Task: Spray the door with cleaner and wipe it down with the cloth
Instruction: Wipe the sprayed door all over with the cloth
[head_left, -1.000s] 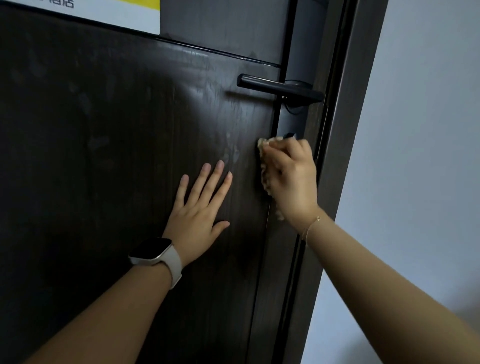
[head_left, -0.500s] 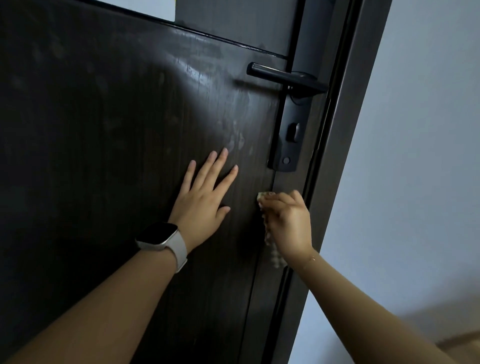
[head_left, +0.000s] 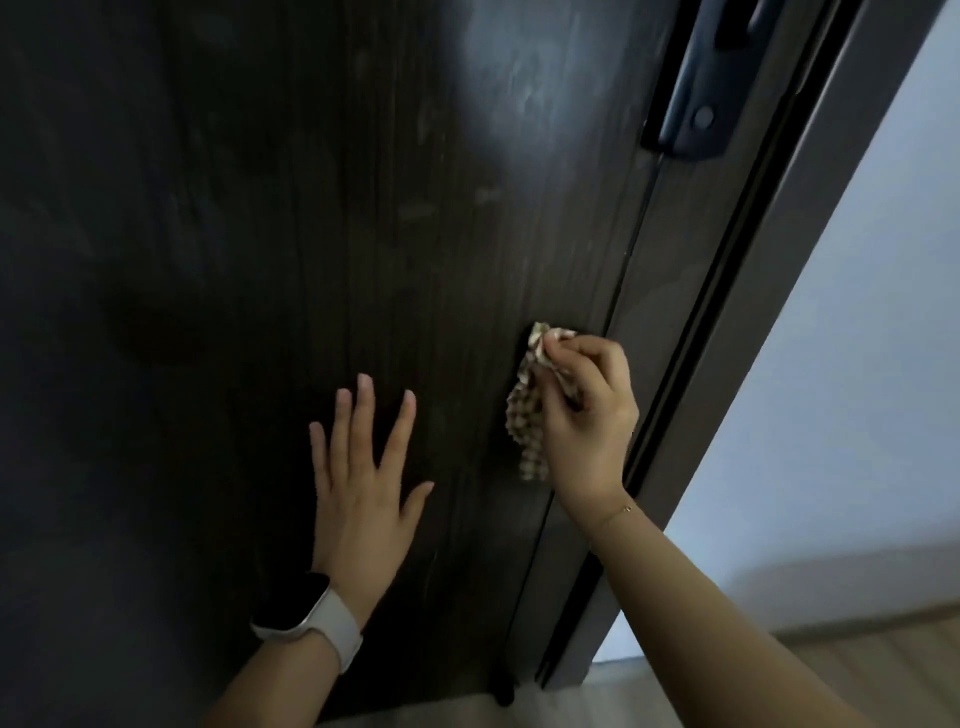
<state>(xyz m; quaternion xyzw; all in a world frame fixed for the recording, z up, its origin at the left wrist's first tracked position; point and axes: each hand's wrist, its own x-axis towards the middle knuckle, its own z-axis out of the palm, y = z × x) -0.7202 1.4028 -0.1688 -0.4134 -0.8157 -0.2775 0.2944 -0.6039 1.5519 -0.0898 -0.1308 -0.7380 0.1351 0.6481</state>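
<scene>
1. Head view: the dark wood-grain door (head_left: 234, 260) fills the left and middle of the frame, with pale smears in a lighter patch near the upper middle.
2. At lower left, a watch (head_left: 306, 618) with a dark face and a white strap sits on the left wrist.
3. Just above it, at lower middle, the left hand (head_left: 363, 478) lies flat against the door. Its fingers (head_left: 363, 410) are straight and spread, pointing up the frame, grasping nothing; the thumb sticks out to the right.
4. Right of that hand, a little apart from it, the checked cloth (head_left: 527, 415) hangs bunched against the door panel close to its right edge. Its top is pinched, and its lower end dangles below the hand.
5. The right hand (head_left: 587, 415) holds the cloth at middle right. Its fingers (head_left: 576, 353) are curled and clamp the top of the cloth between thumb and fingertips.
6. A thin bracelet (head_left: 621, 512) circles the right wrist, and the bare forearm runs down to the lower right corner.
7. At upper right, the lower end of a dark lock plate (head_left: 691, 104) shows on the door's edge strip, with a small round screw in it.
8. Further right, the door frame (head_left: 769, 312) slants from the top right down to the bottom middle.
9. Beyond the frame, a pale wall (head_left: 857, 364) fills the right side.
10. A strip of light floor (head_left: 779, 670) lies at lower right.
</scene>
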